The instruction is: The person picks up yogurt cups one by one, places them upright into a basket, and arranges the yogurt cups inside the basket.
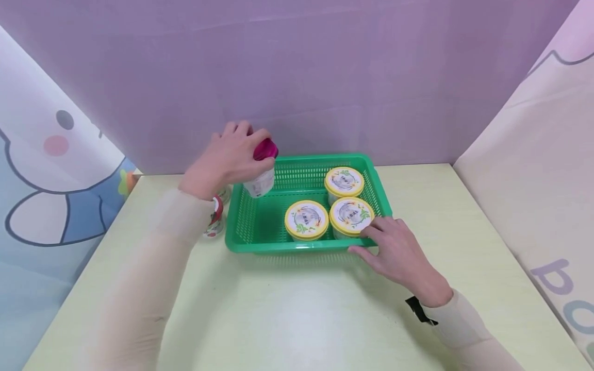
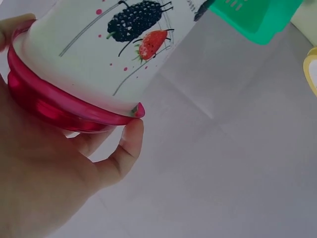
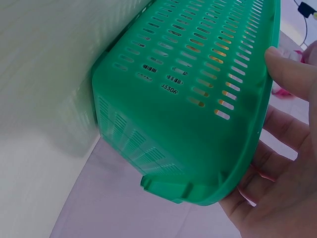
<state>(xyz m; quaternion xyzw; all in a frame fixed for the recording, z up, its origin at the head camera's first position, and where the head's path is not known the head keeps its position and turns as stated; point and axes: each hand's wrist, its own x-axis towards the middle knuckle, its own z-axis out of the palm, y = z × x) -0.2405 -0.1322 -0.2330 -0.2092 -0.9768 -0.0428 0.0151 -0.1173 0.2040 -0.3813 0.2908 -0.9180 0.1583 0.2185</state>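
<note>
My left hand (image 1: pixel 234 157) grips a yogurt-style cup (image 1: pixel 261 184) by its magenta lid, above the left end of a green plastic basket (image 1: pixel 264 248). The left wrist view shows the cup's white side printed with a blackberry and a strawberry (image 2: pixel 152 44), its lid (image 2: pixel 59 106) held between thumb and fingers. At the basket's near right corner, my right hand (image 1: pixel 402 253) holds the rim, thumb outside and fingers over the inner side. Three tubs with yellow-edged lids stand in the basket: one at back right (image 1: pixel 344 181), one at front right (image 1: pixel 351 216), one at front middle (image 1: pixel 306 220).
Left of the basket, a red-lidded cup (image 1: pixel 215 222) stands on the pale table (image 1: pixel 297 309), with another cup (image 1: pixel 225 194) behind it, partly hidden by my left arm. A purple cloth (image 1: pixel 297 77) hangs behind; printed curtains (image 1: pixel 533 170) flank both sides.
</note>
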